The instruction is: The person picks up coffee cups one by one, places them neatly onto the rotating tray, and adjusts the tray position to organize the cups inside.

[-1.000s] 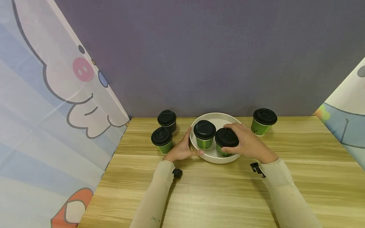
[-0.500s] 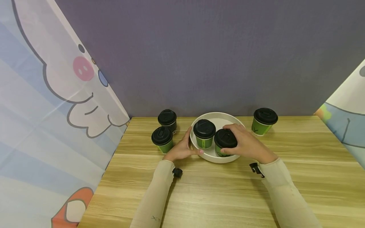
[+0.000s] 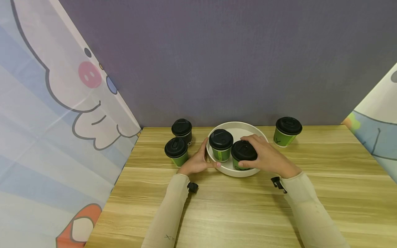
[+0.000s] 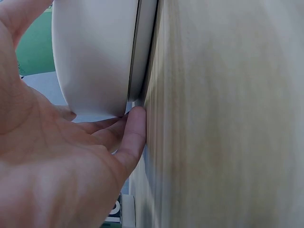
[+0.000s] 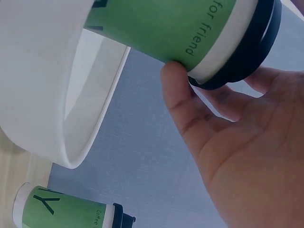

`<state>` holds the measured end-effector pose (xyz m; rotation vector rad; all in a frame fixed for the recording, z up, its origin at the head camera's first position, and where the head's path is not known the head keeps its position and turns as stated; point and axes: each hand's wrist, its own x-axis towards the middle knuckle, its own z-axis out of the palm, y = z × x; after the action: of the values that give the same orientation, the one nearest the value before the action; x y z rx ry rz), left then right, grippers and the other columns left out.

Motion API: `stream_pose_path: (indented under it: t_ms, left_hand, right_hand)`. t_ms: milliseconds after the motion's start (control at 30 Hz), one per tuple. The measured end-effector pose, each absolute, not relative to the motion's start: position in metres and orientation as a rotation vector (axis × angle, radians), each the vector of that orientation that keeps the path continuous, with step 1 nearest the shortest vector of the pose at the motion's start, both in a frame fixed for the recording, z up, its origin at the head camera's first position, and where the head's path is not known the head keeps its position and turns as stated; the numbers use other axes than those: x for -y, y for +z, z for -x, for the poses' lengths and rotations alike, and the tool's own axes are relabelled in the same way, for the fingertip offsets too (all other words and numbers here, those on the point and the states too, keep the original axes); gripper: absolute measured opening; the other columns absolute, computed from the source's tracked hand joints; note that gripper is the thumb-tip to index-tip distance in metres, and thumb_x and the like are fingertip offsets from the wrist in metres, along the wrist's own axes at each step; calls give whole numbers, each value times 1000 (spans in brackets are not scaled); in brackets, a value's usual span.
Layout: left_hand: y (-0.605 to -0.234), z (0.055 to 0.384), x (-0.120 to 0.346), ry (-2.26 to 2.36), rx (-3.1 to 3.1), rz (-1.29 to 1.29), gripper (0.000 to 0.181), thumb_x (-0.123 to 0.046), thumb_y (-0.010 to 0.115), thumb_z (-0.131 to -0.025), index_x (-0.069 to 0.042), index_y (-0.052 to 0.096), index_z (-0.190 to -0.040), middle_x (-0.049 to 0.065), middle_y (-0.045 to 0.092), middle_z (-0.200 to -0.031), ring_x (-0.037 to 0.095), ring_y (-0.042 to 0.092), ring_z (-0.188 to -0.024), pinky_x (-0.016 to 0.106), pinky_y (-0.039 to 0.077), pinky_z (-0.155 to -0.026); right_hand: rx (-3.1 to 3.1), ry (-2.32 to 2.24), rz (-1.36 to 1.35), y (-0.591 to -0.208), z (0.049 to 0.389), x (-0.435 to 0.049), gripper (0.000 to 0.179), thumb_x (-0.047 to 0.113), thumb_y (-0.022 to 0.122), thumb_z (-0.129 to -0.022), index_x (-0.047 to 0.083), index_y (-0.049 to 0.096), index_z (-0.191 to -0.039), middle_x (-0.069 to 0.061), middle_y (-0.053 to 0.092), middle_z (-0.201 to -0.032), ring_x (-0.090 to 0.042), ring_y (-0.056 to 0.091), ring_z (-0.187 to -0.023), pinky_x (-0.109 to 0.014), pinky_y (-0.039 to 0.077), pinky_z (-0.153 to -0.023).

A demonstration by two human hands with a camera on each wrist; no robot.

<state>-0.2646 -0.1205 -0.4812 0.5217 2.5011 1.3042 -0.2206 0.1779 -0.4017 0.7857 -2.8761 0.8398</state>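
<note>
My right hand (image 3: pixel 267 155) grips a green paper coffee cup (image 3: pixel 240 164) by its black lid and upper side. This cup stands in the front right of a white round tray (image 3: pixel 240 131); its base is hidden by the rim. A second green cup (image 3: pixel 221 155) with a black lid is close to its left in the tray. Around the tray's left side, my left hand (image 3: pixel 196 164) holds the outer wall, thumb at the front rim. In the left wrist view, fingers (image 4: pixel 135 128) lie against the lower wall near the table. The right wrist view shows "for friend" on the gripped cup (image 5: pixel 161 28).
Left of the tray stand a green lidded cup (image 3: pixel 179 160) and, behind it, a black lidded cup (image 3: pixel 185 138). Another green cup (image 3: pixel 283 138) is at the back right. A grey panel (image 3: pixel 217 62) rises behind the wooden table (image 3: pixel 235 213).
The right hand has shifted the gripped cup slightly left within the tray. The other cup in the tray has moved a little left too. My left hand stays at the tray.
</note>
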Motion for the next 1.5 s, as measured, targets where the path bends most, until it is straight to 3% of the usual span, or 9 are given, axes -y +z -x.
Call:
stream_pose_path:
  t_ms: [267,667,900,1233,1333,1500]
  left_hand:
    - [-481,265,121,1308,-2495,-510,128,-48,86,-81,-28,-8,-166,8,11,-173,24,21,-157,50,24,-126]
    - [-482,266,122,1326,-2493,-526,129,-49,86,-80,-29,-7,-166,7,13,-173,23,21,-157,50,24,-126]
    - [-483,266,123,1357,-2460,-530,127,-47,85,-81,-32,-8,-165,5,10,-173,20,20,-157,47,24,-126]
    - [-484,266,124,1351,-2452,-531,123,-46,83,-85,-29,-8,-166,3,6,-174,19,15,-158,46,21,-127]
    - [-483,265,124,1348,-2449,-517,120,-46,81,-86,-29,-8,-166,3,5,-174,20,15,-159,47,22,-127]
    - [-476,262,125,1353,-2429,-511,117,-42,79,-89,-30,-8,-165,3,4,-174,22,15,-159,49,20,-127]
  right_hand:
    - [2861,816,-812,-398,219,-180,88,55,82,-83,9,48,-149,-16,54,-143,-37,54,-127,-56,48,-99]
    - [2882,782,-800,-398,221,-182,89,51,85,-80,10,48,-149,-14,54,-142,-32,56,-125,-52,49,-99]
    - [2868,817,-799,-400,221,-184,90,58,81,-82,8,47,-150,-16,52,-146,-37,54,-131,-58,47,-104]
    - [2807,951,-637,-394,222,-199,60,42,66,-100,10,50,-147,-17,55,-144,-37,58,-118,-56,51,-91]
    - [2703,951,-612,-396,226,-207,52,33,68,-100,5,55,-142,-20,59,-137,-38,55,-115,-55,47,-91]
    - [2555,937,-530,-402,235,-221,47,23,73,-96,-4,60,-132,-29,55,-131,-48,43,-120,-63,34,-97]
